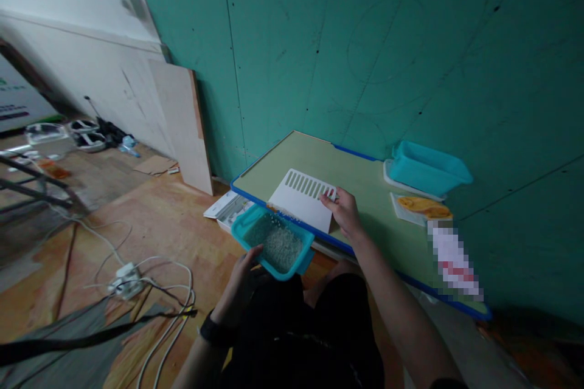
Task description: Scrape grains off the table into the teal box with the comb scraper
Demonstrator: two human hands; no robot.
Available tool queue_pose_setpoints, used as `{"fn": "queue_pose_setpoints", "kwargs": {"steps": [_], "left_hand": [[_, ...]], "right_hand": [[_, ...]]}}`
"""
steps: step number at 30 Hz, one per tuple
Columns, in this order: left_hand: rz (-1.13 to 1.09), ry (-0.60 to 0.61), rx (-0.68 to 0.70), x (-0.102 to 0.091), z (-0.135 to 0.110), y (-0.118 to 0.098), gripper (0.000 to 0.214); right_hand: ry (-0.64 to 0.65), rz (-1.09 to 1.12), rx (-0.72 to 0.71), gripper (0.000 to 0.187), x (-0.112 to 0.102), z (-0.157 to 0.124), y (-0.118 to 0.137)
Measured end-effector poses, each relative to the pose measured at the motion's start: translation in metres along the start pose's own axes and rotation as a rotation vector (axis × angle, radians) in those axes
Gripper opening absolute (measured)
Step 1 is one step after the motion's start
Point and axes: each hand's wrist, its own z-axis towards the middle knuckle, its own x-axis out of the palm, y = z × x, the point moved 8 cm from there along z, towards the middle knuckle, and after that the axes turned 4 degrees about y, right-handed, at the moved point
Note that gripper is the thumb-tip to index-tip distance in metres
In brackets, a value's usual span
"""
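Observation:
My left hand (pixel 244 267) grips the near rim of a turquoise plastic bin (pixel 296 230), thumb over the edge. Whitish granules (pixel 279 248) partly fill the bin, which is held just below the table's front edge. In my right hand (pixel 342 209) is a flat white plastic scraper (pixel 303 197) with a row of slots, pinched at its slotted end. Its plain edge lies at the table's blue rim, above the bin. Some granules sit along that rim by the scraper and bin.
The greenish table (pixel 314 152) stands against a green wall (pixel 292 61). On its right are a second turquoise bin (pixel 431 167), a yellow cloth (pixel 424 206) and a blurred-out packet (pixel 454 261). A power strip (pixel 128 281) and loose cables lie on the floor at left.

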Motion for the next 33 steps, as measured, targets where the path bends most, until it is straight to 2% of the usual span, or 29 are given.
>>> {"fn": "queue_pose_setpoints", "kwargs": {"steps": [5, 8, 12, 16, 21, 26, 29, 33], "left_hand": [[0.010, -0.029, -0.004, -0.002, -0.003, -0.004, 0.043], [0.009, -0.014, 0.033, -0.004, -0.002, -0.008, 0.045], [0.015, -0.085, 0.014, -0.017, 0.005, -0.006, 0.045], [0.015, -0.078, 0.009, -0.022, 0.011, -0.005, 0.044], [0.021, -0.079, -0.016, -0.022, 0.011, -0.006, 0.037], [0.020, -0.086, -0.016, -0.022, 0.010, -0.007, 0.032], [0.023, -0.084, -0.012, -0.022, 0.010, -0.007, 0.031], [0.018, -0.092, -0.007, -0.023, 0.011, -0.008, 0.033]], "right_hand": [[0.035, 0.024, 0.024, 0.034, 0.006, -0.003, 0.005], [-0.022, 0.046, 0.007, 0.035, 0.004, 0.002, 0.006], [-0.092, 0.002, -0.027, 0.035, 0.003, 0.012, 0.003], [-0.056, -0.084, -0.064, 0.031, 0.013, 0.014, 0.004], [-0.003, -0.041, -0.048, 0.032, 0.021, 0.006, 0.012], [-0.064, 0.034, -0.042, 0.034, 0.007, 0.005, 0.014], [-0.111, -0.053, -0.076, 0.034, -0.004, 0.008, 0.011], [-0.090, -0.155, -0.124, 0.031, -0.004, 0.008, 0.009]]}}
